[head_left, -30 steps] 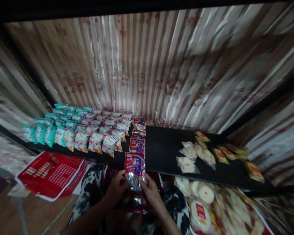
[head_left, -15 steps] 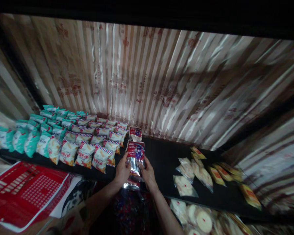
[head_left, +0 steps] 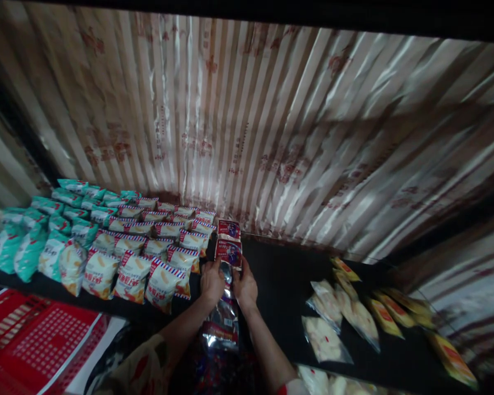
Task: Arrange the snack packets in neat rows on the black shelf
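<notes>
Both-handed grip, left hand (head_left: 212,282) and right hand (head_left: 244,286) pinching the red snack packet (head_left: 228,253) mid-frame on the black shelf (head_left: 280,274) (beside striped packets (head_left: 160,277)). Best kept square, aligned behind.

head-worn view, forward and down, close over a dark shelf (head_left: 280,274) before striped foil backing (head_left: 271,126)

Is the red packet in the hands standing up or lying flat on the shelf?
Standing up: the red packet faces forward, both hands gripping its lower edge on the shelf, another red packet behind it.
</notes>
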Demonstrator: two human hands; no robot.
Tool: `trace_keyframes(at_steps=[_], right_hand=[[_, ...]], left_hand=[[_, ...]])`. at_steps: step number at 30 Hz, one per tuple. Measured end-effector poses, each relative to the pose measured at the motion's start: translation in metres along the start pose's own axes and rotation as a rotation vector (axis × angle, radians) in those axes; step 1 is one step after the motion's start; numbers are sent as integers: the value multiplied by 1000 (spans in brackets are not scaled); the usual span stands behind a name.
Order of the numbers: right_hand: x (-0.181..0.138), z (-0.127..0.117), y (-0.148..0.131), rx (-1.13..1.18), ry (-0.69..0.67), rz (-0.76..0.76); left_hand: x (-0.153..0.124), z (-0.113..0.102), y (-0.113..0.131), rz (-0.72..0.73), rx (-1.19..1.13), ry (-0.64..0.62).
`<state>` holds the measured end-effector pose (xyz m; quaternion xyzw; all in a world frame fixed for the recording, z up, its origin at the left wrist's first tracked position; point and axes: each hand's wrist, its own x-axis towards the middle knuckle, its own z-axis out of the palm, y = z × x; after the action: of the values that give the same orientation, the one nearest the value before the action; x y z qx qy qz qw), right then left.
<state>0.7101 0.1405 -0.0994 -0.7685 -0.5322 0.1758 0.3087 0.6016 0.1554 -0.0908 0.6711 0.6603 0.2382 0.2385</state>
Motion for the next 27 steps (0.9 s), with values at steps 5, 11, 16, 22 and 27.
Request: trace_keyframes(at_steps=[5,11,16,22,27], right_hand=[[1,2,0,-121,-39,-2],[2,12,10,-202,65,-57],[1,14,13,-229,42,-69],[-2,6,5,-185,-19,-13],[-27,-8,3,-29,128,-107]], left_hand=[[0,7,-3,37,25,16],[-1,11,-5,46,61,53],[-1,12,-8,26,75,52],[-5,5,-4,69,96,56],[-34,-14,-1,200,58,56]])
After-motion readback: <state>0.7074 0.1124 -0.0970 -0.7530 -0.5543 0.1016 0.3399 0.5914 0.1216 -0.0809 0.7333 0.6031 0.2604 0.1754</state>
